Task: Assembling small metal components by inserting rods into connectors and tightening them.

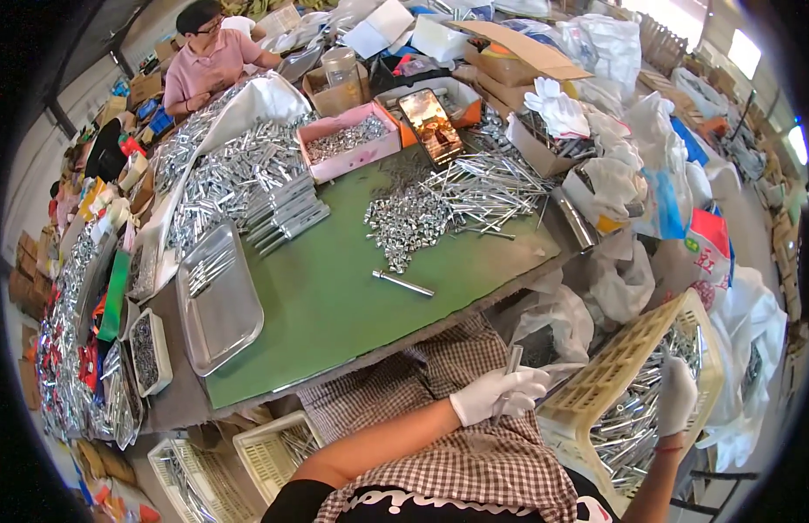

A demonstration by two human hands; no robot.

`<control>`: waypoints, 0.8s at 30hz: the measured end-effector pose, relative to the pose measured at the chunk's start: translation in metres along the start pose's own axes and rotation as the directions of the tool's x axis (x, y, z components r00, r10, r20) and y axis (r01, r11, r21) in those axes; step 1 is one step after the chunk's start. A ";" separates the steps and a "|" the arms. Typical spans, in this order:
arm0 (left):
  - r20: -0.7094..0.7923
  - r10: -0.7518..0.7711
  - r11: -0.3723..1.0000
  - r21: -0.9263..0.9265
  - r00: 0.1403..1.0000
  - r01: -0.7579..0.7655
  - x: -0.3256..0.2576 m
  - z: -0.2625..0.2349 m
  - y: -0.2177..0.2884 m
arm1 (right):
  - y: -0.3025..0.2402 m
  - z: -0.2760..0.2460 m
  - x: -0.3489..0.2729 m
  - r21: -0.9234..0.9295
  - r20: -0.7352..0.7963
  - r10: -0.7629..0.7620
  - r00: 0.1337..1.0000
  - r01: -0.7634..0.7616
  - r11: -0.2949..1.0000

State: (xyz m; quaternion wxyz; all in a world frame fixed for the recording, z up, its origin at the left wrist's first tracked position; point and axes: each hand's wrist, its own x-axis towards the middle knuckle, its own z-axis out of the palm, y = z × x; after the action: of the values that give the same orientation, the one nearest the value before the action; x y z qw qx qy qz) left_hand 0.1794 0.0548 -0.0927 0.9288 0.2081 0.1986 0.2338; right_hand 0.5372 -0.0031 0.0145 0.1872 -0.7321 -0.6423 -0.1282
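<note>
My left hand (500, 397), in a white glove, is closed around a metal tube (514, 357) that stands up out of the fist in front of my checked apron. At the right, my right hand (679, 397), also gloved, is over the cream plastic basket (587, 410) and against the metal tubes (635, 427) in it; its fingers are mostly hidden. On the green tabletop (335, 305) lies a single bolt (402, 283). Beyond it are a heap of small nuts (409, 222) and a pile of long bolts (496, 187).
A steel tray (217, 301) with several bolts sits at the table's left, beside stacked metal sleeves (287, 213). Behind are a pink box (348, 144) of small parts and a phone (430, 126). Plastic bags (626, 270) crowd the right. A person (213, 57) sits far left.
</note>
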 end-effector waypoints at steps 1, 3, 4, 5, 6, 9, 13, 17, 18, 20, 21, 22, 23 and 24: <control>0.034 -0.006 1.000 -0.024 0.999 0.006 0.001 0.000 -0.001 | -0.031 0.001 0.004 0.017 0.036 -0.141 0.989 0.140 0.990; -0.003 -0.009 0.996 -0.088 1.000 0.008 -0.001 0.012 0.005 | -0.090 0.005 0.007 0.178 0.125 -0.429 0.895 0.405 0.897; -0.039 -0.017 0.989 -0.148 0.999 0.011 -0.004 0.016 0.008 | -0.119 0.006 0.006 0.322 0.155 -0.574 0.804 0.508 0.799; -0.040 -0.011 0.989 -0.147 0.999 0.005 -0.004 0.014 0.008 | -0.146 0.010 0.006 0.430 0.197 -0.674 0.711 0.555 0.712; -0.076 0.018 0.986 -0.162 0.997 -0.030 -0.005 0.014 0.008 | -0.166 0.014 0.004 0.533 0.220 -0.763 0.608 0.580 0.616; -0.176 0.147 0.965 -0.189 0.973 -0.180 -0.007 -0.010 -0.003 | -0.191 0.031 0.001 0.528 0.363 -0.815 0.452 0.621 0.579; -0.265 0.217 0.953 -0.151 0.940 -0.262 -0.014 -0.006 0.005 | -0.184 0.060 0.008 0.876 0.295 -0.412 0.862 -0.071 0.478; -0.099 0.269 0.958 -0.073 0.958 -0.277 -0.006 0.011 -0.003 | -0.222 0.049 0.022 0.854 0.518 -0.125 0.846 -0.506 0.118; -0.044 0.315 0.949 0.014 0.948 -0.314 -0.005 0.016 0.000 | -0.230 0.047 0.024 0.885 0.426 -0.175 0.888 -0.368 0.285; -0.080 0.326 0.945 0.029 0.942 -0.324 -0.002 0.005 -0.003 | -0.210 0.062 0.018 0.814 0.228 -0.191 0.955 -0.079 0.575; -0.089 0.239 0.970 -0.017 0.967 -0.242 -0.005 -0.010 -0.006 | -0.195 0.062 0.020 0.761 0.181 -0.141 0.973 -0.048 0.647; -0.094 0.147 0.986 -0.064 0.985 -0.153 -0.008 -0.019 -0.007 | -0.176 0.061 0.022 0.699 0.129 -0.091 0.988 -0.025 0.715; -0.127 0.157 0.980 -0.101 0.979 -0.171 -0.011 -0.015 -0.002 | -0.142 0.063 0.021 0.553 0.127 -0.053 0.990 -0.027 0.833; -0.127 0.158 0.980 -0.102 0.979 -0.171 -0.012 -0.015 -0.001 | -0.098 0.065 0.017 0.389 0.117 -0.018 0.993 -0.029 0.921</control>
State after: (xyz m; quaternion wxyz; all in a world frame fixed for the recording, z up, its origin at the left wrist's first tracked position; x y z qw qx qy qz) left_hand 0.1628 0.0519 -0.1025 0.9030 0.1570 0.2221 0.3326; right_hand 0.4391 0.0509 -0.0255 0.2909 -0.6884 -0.6629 0.0463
